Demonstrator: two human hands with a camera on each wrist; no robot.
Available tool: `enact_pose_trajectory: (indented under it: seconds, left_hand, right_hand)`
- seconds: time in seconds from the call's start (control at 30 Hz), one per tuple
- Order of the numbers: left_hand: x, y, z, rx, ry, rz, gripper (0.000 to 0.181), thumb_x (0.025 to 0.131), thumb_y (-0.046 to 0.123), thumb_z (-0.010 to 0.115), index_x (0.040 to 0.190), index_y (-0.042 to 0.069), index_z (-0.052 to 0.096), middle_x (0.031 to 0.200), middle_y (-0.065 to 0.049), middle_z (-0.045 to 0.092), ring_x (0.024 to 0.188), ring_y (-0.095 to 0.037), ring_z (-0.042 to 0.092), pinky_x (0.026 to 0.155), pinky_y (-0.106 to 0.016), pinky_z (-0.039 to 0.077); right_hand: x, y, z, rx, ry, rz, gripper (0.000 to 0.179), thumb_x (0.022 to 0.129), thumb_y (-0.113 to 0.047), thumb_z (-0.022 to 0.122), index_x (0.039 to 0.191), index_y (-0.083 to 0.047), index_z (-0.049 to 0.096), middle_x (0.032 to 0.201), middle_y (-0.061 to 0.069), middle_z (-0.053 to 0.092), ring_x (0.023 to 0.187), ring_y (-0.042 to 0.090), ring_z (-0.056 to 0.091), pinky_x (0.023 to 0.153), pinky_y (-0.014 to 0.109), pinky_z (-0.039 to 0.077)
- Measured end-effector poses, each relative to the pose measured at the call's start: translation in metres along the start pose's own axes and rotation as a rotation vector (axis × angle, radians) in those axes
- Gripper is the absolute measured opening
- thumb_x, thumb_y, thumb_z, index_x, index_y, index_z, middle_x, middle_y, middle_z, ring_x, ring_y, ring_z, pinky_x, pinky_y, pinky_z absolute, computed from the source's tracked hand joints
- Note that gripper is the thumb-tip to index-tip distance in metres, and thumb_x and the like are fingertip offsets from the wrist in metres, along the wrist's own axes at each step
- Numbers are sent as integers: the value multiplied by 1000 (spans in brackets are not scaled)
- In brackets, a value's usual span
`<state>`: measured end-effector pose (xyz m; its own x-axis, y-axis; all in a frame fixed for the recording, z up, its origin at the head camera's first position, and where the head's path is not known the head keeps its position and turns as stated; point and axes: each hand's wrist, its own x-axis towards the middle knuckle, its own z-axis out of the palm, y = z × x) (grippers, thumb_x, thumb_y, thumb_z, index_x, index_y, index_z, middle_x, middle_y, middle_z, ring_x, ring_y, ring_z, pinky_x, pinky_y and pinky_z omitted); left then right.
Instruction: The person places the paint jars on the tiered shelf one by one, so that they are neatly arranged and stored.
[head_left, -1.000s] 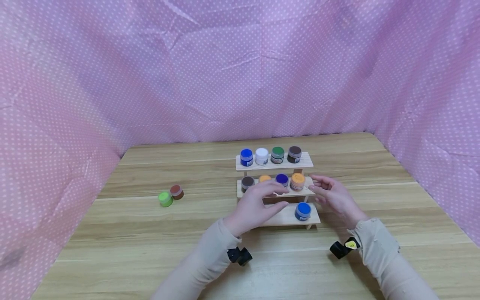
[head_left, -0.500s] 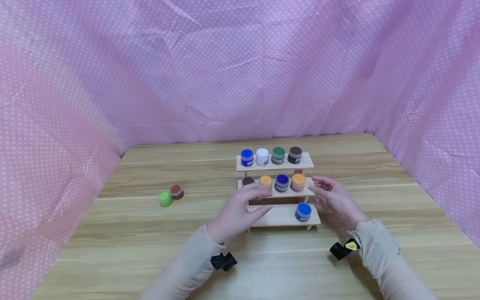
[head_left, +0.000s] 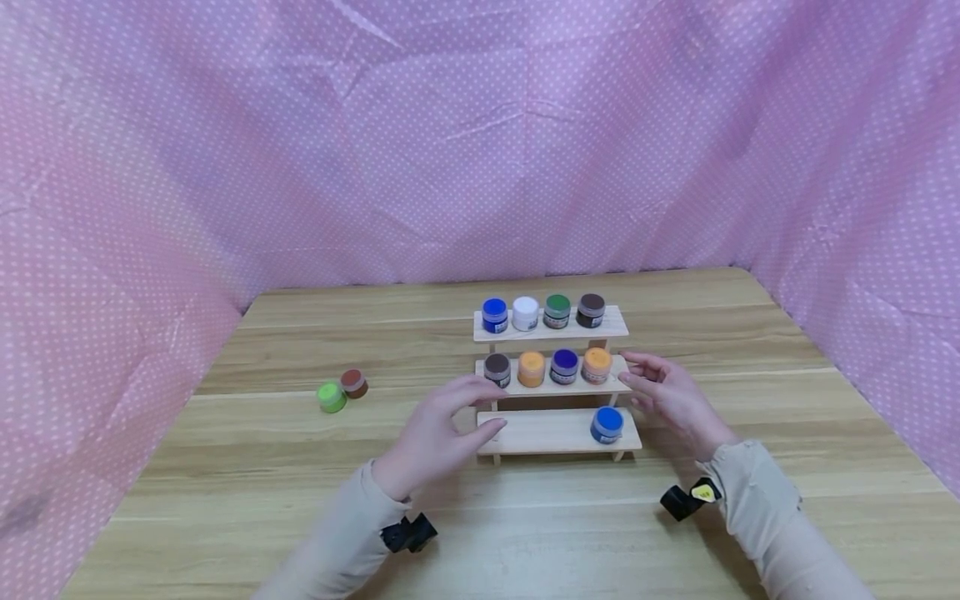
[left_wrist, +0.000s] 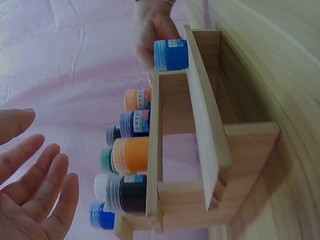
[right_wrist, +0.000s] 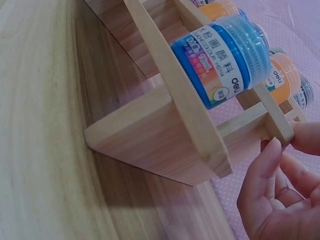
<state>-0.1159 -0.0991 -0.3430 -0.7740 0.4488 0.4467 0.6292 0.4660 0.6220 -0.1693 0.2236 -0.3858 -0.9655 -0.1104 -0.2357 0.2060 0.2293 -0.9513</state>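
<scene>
A three-tier wooden display rack [head_left: 555, 433] carries small paint jars. On its bottom shelf, at the right end, stands a blue paint jar [head_left: 607, 425]. The middle shelf bears a black jar [head_left: 497, 371], two orange jars and a dark-blue jar [head_left: 564, 367]. Beside the rack's left end is my left hand [head_left: 438, 435], thumb and fingers spread apart with nothing between them; in the left wrist view, the fingers are away from the jars. My right hand [head_left: 675, 402] pinches the right end of the middle shelf [right_wrist: 277, 125] between thumb and finger.
Blue, white, green [head_left: 557, 312] and dark-brown jars line the top shelf. A light-green jar [head_left: 331, 397] and a reddish-brown jar [head_left: 354, 383] lie on the wooden table [head_left: 247, 492] to the left. Behind the table hangs a pink dotted cloth [head_left: 450, 167].
My left hand has moved left from in front of the rack to its left end, uncovering the middle-shelf jars and the bottom shelf. The right hand has stayed at the right end.
</scene>
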Motion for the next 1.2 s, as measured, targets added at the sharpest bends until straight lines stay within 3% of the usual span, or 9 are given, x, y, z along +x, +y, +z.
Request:
enact_pose_trajectory:
  seconds: [0.37,0.53,0.77,0.93,1.1,1.2]
  left_hand:
    - [-24,-23,-24,79,39,-65,36,74,12,77,108,9,66,113,-5,65,104,-18,61,84,-28,55]
    - [-32,-32,-37,67,71,-102,38,73,7,78,108,9,65,111,-6,65,102,-19,61,81,-30,56]
    - [-41,-48,-53,88,135,-105,41,70,3,79,108,7,66,108,-8,66,97,-20,62,78,-30,57]
    - [-48,-58,-62,120,185,-101,40,68,0,79,106,4,65,103,-9,66,91,-11,61,76,-31,58]
    - [-54,-67,-72,188,235,-155,39,69,0,78,106,3,66,100,-8,66,91,-8,58,80,-23,54]
    - [-57,-76,-78,248,252,-201,38,70,2,78,106,3,65,99,-8,65,91,-6,57,81,-11,47]
  right_hand:
    - [1,0,0,-23,5,-2,62,91,-27,59,143,-6,32,103,-4,51,84,2,53,72,15,52]
    - [1,0,1,-30,13,-9,61,91,-26,59,142,-6,33,102,-4,50,83,2,53,71,15,52]
    - [1,1,1,-2,14,-21,60,91,-23,59,142,-3,33,98,-7,51,80,0,52,68,14,51]
    - [2,1,1,17,14,-17,60,91,-22,60,141,-3,33,97,-8,52,81,0,52,67,15,51]
    - [2,1,1,-1,16,-18,60,91,-23,59,142,-3,33,97,-8,52,80,0,52,66,14,51]
    - [1,1,1,-17,18,-16,60,92,-23,59,142,-4,33,97,-8,51,78,0,52,65,14,50]
